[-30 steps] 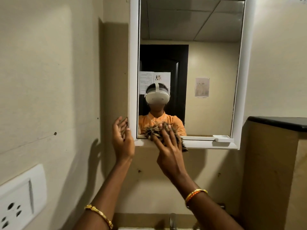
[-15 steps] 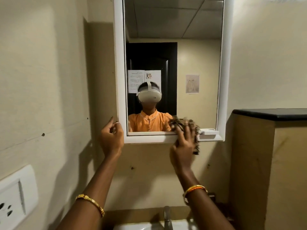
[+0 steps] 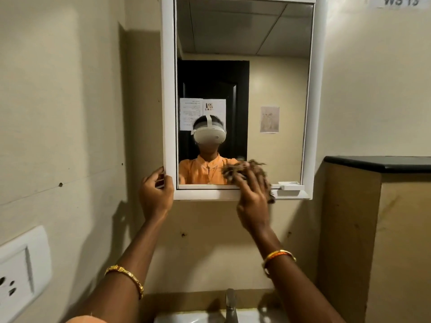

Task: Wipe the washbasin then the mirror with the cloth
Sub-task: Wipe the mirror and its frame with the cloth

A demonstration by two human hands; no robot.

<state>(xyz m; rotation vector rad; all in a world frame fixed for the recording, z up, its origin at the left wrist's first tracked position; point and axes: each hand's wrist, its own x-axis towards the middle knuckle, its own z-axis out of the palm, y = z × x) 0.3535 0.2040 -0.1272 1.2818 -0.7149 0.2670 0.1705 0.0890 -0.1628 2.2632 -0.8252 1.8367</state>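
Nearest me, at six o'clock, the washbasin [image 3: 186, 318] shows only its white rim, with the tap [image 3: 231, 304] rising from it. I judge its turn is done and the mirror is the step in hand.

My left hand [image 3: 156, 194] is curled around the lower-left corner of the mirror's white frame [image 3: 168, 89], at about nine o'clock from the cloth, fingers wrapped over the edge to steady it. My right hand [image 3: 253, 201] is spread flat, pressing the brown cloth [image 3: 247, 170] against the bottom of the mirror [image 3: 245, 66]; the cloth is bunched, touching the glass and spilling over the lower rail.

What worries me: just beside the cloth at three o'clock sits a small white tray [image 3: 291, 185] on the frame's ledge. A sweep that way could snag the loose threads on it or knock it towards the basin. Pressing hard could also swing the cabinet door if my left hand slackens. Most of the glass above, towards twelve o'clock, looks out of easy reach.

Farther out, a switch plate [image 3: 21, 271] sits on the beige wall at eight o'clock, and a dark-topped partition [image 3: 377, 164] stands at three o'clock.
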